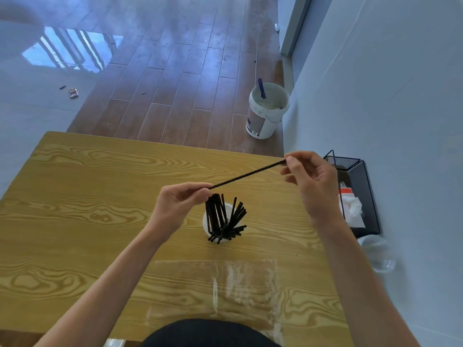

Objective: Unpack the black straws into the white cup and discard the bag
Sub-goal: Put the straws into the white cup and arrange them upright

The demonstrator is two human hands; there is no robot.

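- A single black straw [246, 174] is held level above the worktop [75, 196], one end pinched by the curled fingers of the left hand [180, 199] and the other end pinched between thumb and fingertips of the right hand [309, 179].
- The white cup [209, 222] stands near the middle of the worktop, just below the left hand, and is already crowded with a bundle of black straws [224, 217] that fan out and lean over its near rim.
- The cup is judged likely to tip if the next straw is pushed in at a slant, since the leaning bundle loads one side and the cup looks light.
- Straws lying low over the rim may be knocked out by the left hand, which is close above them.
- The held straw could bend or spring away if either pinch slips while it is turned upright.
- The clear bag [215, 284] lies flat on the worktop nearer the person and appears empty; being thin and glossy, it may slide off the edge or be overlooked.
- A black wire basket [360, 196] holding crumpled paper stands on the floor to the right of the worktop, with a clear plastic cup [378, 254] lying beside it.
- A white bucket [266, 111] stands farther off by the wall.
- Nothing is seen between the hands and the cup except the leaning straws themselves.
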